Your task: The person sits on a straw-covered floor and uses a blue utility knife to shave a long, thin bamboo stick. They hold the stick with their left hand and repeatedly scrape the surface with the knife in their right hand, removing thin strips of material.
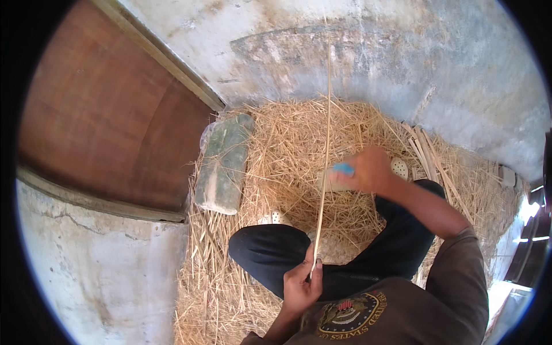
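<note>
A long thin pale strip (327, 123), like split bamboo or cane, runs from my lap up toward the wall. My left hand (303, 286) is closed on its lower end, thumb along it. Over the straw, to the right of the strip, my right hand (371, 169) is closed round a blue-handled tool (344, 168). That hand is smeared by motion. The tool's working end lies close to the strip, but is too blurred to tell whether it touches. My dark trousered legs (270, 253) are bent on either side of the strip.
Straw (287, 144) covers the floor. A greenish stone-like block (224, 164) lies on the left, near a brown door panel (115, 115). Pale split strips (425, 152) lie at the right. A stained wall (391, 63) stands ahead. Perforated pale shoes (399, 168) show beside my legs.
</note>
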`<state>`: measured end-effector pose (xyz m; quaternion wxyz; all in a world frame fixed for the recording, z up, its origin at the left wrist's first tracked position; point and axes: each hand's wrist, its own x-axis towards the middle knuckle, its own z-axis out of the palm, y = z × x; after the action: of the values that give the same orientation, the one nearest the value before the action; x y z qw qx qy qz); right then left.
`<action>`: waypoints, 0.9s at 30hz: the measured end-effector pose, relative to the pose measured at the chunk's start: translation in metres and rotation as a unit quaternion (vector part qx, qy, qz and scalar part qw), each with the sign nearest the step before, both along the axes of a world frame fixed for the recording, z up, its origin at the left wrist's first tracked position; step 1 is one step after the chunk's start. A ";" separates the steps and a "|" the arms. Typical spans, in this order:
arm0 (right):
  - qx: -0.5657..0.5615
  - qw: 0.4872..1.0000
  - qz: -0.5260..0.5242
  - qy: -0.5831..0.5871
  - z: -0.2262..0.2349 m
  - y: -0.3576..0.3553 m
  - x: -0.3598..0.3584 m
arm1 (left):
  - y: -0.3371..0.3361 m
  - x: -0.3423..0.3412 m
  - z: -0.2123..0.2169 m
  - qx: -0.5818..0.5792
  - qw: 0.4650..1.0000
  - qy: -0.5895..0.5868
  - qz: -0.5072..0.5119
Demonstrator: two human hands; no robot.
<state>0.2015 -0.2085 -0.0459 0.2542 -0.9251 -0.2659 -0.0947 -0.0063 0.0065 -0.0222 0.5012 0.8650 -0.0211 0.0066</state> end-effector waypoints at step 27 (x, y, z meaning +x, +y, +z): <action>0.016 0.995 0.064 -0.073 0.004 0.004 -0.006 | 0.000 0.003 0.006 0.017 0.999 -0.027 -0.017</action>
<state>0.1952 -0.2043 -0.0423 0.2546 -0.8926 -0.3405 -0.1502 -0.0031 0.0068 -0.0157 0.4855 0.8726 -0.0494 0.0212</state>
